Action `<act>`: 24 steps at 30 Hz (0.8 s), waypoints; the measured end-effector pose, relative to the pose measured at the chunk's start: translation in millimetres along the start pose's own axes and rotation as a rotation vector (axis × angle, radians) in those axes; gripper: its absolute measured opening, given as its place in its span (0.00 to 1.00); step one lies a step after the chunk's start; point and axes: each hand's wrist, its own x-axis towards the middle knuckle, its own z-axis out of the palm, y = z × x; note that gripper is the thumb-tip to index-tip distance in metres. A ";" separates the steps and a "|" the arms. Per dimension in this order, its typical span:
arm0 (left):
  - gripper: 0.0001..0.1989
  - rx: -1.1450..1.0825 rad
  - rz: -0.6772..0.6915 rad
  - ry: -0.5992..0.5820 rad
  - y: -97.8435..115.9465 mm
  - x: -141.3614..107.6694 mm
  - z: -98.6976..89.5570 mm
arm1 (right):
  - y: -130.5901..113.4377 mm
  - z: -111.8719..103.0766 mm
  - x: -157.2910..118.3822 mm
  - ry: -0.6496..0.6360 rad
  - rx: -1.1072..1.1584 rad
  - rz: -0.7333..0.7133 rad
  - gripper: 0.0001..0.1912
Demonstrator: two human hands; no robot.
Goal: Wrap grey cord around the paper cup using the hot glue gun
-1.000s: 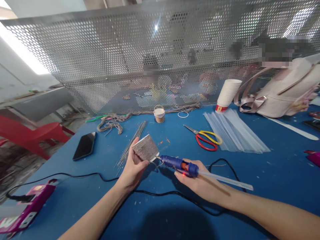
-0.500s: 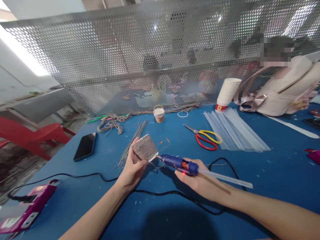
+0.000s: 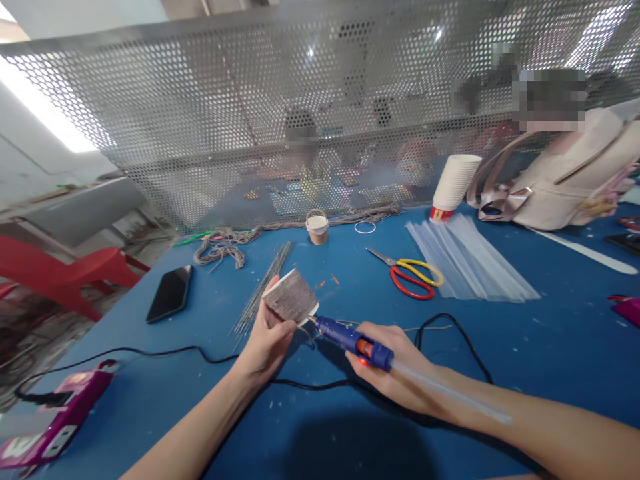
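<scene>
My left hand grips a small white paper cup wrapped in grey-brown cord, tilted on its side above the table. My right hand is closed around a blue hot glue gun with a small red light glowing. Its nozzle tip touches or nearly touches the cup's lower right edge. A clear glue stick sticks out of the gun's back end. A loose end of cord hangs below the cup, partly hidden by the gun.
On the blue table are scissors, clear glue sticks, stacked paper cups, a tiny basket, thin wires, cord, a phone and a purple power strip. A black cable crosses the front. Behind stands a perforated metal panel.
The glue gun's nozzle has shifted slightly left and down along the cup's edge. Its back end has dipped, so the gun slants more. My left hand stays nearly still.
</scene>
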 end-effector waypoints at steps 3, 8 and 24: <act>0.43 -0.009 -0.017 0.035 3.2 -3.8 4.8 | 5.1 2.5 -2.4 -0.023 -0.055 -0.068 0.03; 0.41 -0.017 -0.026 0.057 10.3 -9.1 11.2 | -0.2 -1.6 0.8 0.012 -0.017 -0.006 0.06; 0.39 -0.001 -0.022 0.066 11.5 -6.6 7.8 | -7.0 -8.7 5.6 0.031 0.117 0.140 0.13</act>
